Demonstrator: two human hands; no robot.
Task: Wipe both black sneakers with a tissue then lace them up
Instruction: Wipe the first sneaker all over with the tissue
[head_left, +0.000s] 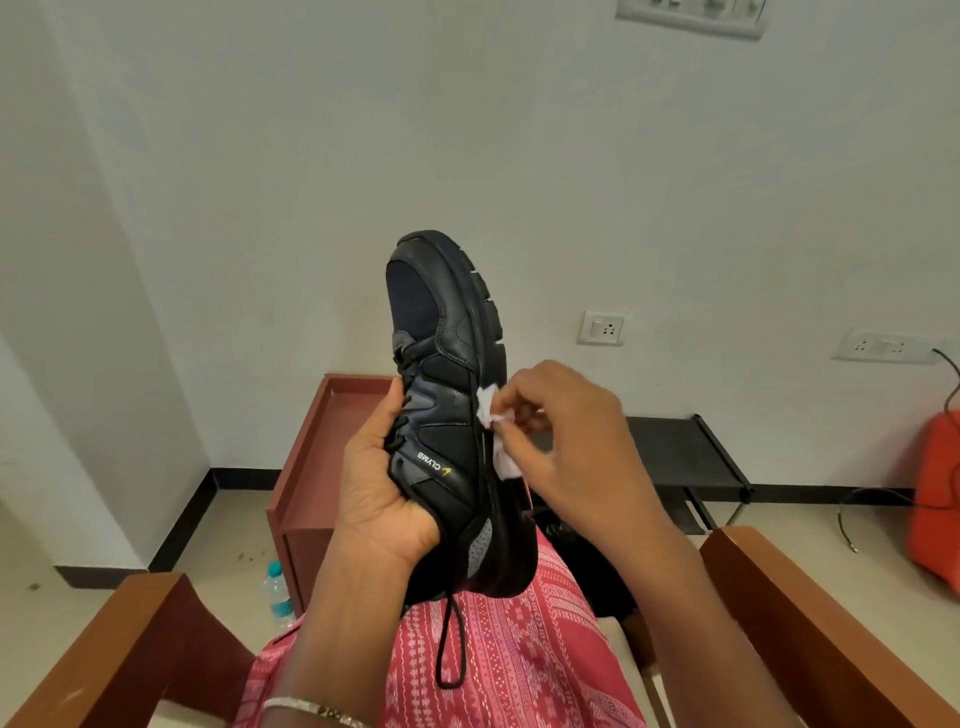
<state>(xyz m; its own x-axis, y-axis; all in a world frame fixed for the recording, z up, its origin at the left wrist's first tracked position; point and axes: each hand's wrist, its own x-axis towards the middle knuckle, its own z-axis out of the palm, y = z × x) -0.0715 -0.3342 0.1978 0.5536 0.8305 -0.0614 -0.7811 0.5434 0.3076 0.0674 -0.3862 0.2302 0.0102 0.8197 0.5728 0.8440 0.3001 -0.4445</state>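
A black sneaker (447, 364) stands toe-up in front of me, its heel resting on my lap. My left hand (382, 483) grips it round the opening and lace side, fingers curled over the tongue. My right hand (566, 441) pinches a crumpled white tissue (496, 431) against the edge where the upper meets the sole. A loose black lace (451, 644) hangs from the heel down over my pink patterned clothing. The second sneaker cannot be made out.
I sit in a chair with wooden armrests (130, 639) on both sides. A reddish-brown side table (306, 467) stands ahead left, a water bottle (277, 590) on the floor beside it. A black low rack (685, 452) is ahead right, an orange bag (935, 493) far right.
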